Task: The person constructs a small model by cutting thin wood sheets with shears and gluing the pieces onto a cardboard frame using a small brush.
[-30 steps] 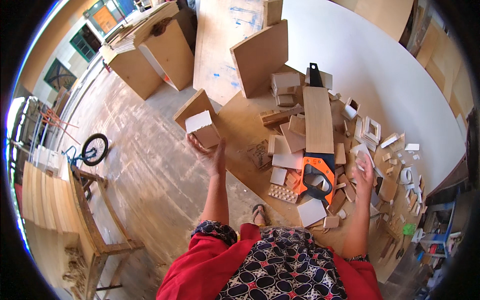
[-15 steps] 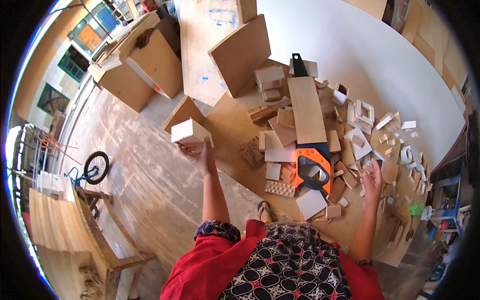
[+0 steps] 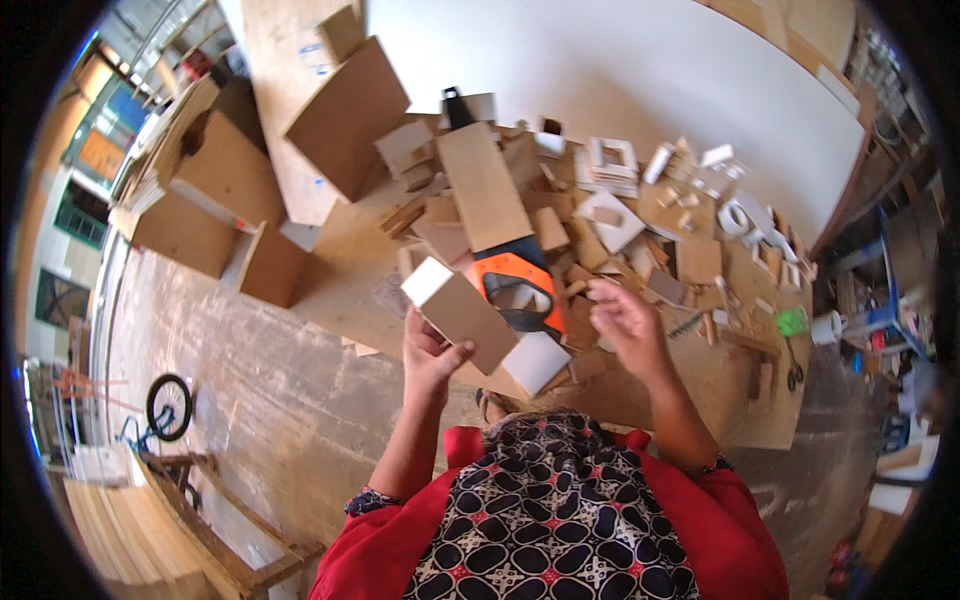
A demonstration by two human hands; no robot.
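Observation:
A block [image 3: 474, 318] with a white end and a light brown long side is gripped in my left hand [image 3: 430, 358], its thumb along the lower side. My right hand [image 3: 632, 328] hangs over the scraps with its fingers apart and slightly curled, holding nothing. Between the hands lies a handsaw [image 3: 552, 318] with an orange and black handle; the held block overlaps its left edge. A long wooden board [image 3: 486, 190] covers most of the saw's blade. Below the handle sits a white square piece [image 3: 537, 362].
Wood offcuts [image 3: 700, 262] are heaped across the plywood sheet [image 3: 340, 235]. White square frames [image 3: 612, 160], a white roll [image 3: 733, 217], a green item [image 3: 792, 321] and scissors [image 3: 795, 372] lie to the right. Large wooden boxes [image 3: 190, 240] stand at left, beyond a small bicycle [image 3: 168, 407].
My left hand has brought the block right and closer, turning its long brown side into view. My right hand has moved left toward the saw. The whole view has shifted.

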